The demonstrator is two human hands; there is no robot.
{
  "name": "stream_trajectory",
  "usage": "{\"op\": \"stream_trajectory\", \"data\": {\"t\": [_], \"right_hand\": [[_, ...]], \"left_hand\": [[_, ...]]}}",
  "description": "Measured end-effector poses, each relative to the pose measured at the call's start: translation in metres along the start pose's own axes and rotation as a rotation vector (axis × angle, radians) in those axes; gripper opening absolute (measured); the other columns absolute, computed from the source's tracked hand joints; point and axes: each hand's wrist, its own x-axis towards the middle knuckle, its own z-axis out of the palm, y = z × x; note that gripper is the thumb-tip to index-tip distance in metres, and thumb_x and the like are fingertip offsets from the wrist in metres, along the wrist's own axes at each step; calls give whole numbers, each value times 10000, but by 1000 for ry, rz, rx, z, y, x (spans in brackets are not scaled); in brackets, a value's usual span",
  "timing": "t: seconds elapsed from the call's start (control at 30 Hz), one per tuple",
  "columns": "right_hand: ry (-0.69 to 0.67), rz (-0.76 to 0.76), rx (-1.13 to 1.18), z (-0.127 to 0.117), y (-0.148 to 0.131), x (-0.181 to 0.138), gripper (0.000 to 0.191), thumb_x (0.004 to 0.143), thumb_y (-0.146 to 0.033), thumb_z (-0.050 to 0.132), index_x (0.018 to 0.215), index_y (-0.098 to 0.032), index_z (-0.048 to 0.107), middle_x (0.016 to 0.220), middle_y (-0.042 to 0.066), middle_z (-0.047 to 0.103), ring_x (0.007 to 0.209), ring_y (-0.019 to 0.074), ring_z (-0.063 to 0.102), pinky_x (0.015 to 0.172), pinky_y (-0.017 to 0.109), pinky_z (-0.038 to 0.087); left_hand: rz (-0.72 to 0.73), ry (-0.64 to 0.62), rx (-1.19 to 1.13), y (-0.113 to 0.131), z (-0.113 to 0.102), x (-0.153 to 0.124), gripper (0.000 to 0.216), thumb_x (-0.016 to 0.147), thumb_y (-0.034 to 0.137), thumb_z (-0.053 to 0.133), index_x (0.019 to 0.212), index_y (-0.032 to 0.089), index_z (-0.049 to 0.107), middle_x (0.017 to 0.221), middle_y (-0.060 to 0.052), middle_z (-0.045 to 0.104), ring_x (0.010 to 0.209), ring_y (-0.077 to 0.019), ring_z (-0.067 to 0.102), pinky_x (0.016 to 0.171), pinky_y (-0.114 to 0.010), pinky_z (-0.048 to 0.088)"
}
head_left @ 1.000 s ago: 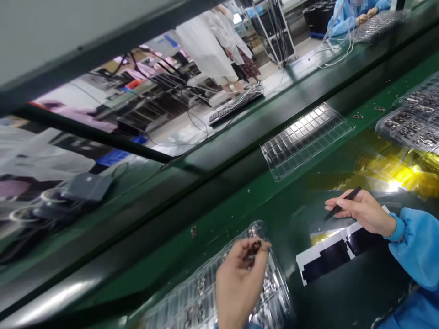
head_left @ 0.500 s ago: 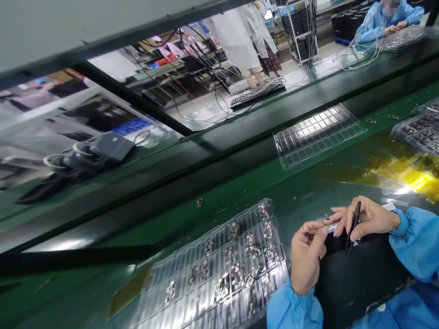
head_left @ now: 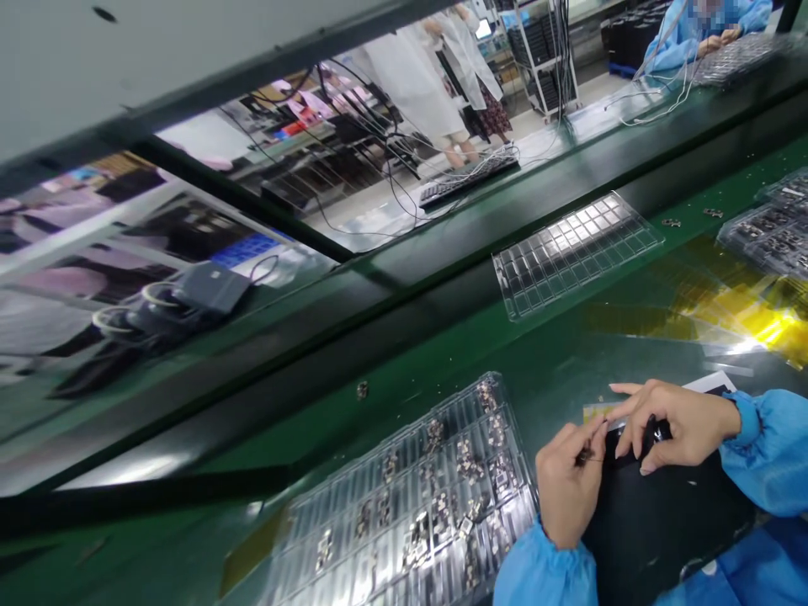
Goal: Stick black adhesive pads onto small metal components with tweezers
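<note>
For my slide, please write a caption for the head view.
Two hands meet over a black sheet: left hand pinches a small part, beside a clear tray.

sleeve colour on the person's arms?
Light blue sleeves, with gathered cuffs at the left hand and right hand; head view.

I see a long green workbench (head_left: 442,353) running diagonally. Lying on it: near me, a clear plastic compartment tray (head_left: 404,505) with small metal parts scattered in its cells; a black mat (head_left: 662,522) just right of it; an empty clear plastic grid tray (head_left: 574,252) further back; more clear trays loaded with parts (head_left: 770,236) at the right edge; shiny yellow film sheets (head_left: 725,311) between those and the mat. One loose small metal part (head_left: 362,389) sits alone on bare green.
</note>
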Motion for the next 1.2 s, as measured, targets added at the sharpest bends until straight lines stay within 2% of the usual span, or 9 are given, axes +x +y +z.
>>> {"op": "stream_trajectory", "data": {"t": [0.13,0.23,0.3,0.37,0.47,0.53,0.6,0.67,1.2], "right_hand": [[5,36,-15,6,6,2,62,657,-153,685,674,-195,642,887,37,719,1147,239,529,1075,519,173],[24,29,2,8,8,4,64,660,-160,692,687,-197,647,916,28,715,1110,231,559,1077,501,184],[61,38,32,7,7,3,64,661,-181,708,700,-195,658,933,33,714,1064,228,590,1071,493,208],[116,57,100,2,5,2,80,666,-213,721,723,-181,676,966,57,705,1013,228,618,1029,463,309],[270,139,260,-6,4,-1,143,704,-267,704,773,-144,687,893,87,708,850,205,665,796,343,508],[404,234,374,-8,6,-1,186,720,-297,692,800,-130,675,779,71,704,703,175,669,635,281,536],[494,318,474,-7,10,0,218,704,-318,704,803,-130,651,684,41,686,638,165,661,561,259,538],[524,363,542,-4,15,2,244,679,-327,722,789,-131,628,646,25,669,633,168,661,529,249,540],[534,409,549,5,20,7,256,644,-333,747,731,-123,629,589,21,645,582,159,640,501,249,533]], "left_hand": [[46,43,60,-7,5,-2,168,740,245,613,847,273,739,583,-37,587,541,-155,517,581,-251,390],[19,55,38,-12,9,-3,146,759,283,598,829,253,723,666,-51,638,603,-169,556,641,-263,419],[-69,67,-40,-14,10,-3,152,764,329,597,797,225,703,681,-48,640,618,-165,565,630,-260,429],[-220,60,-193,-16,12,-2,208,747,392,615,763,193,672,601,-20,591,532,-131,521,529,-234,404],[-448,2,-470,-18,15,-2,335,676,485,664,746,160,618,459,61,426,369,-57,323,374,-194,249],[-517,-27,-567,-19,17,-3,388,633,512,689,754,155,597,431,92,351,348,-39,250,355,-185,195],[-530,-39,-591,-19,19,-3,405,612,513,705,759,154,588,429,101,332,353,-35,249,358,-180,200],[-541,-48,-610,-18,20,-4,404,611,504,711,763,152,584,428,106,321,357,-32,248,362,-175,198],[-526,-71,-628,-22,22,-5,349,666,448,693,760,128,593,435,100,347,373,-20,256,369,-167,190]]}}
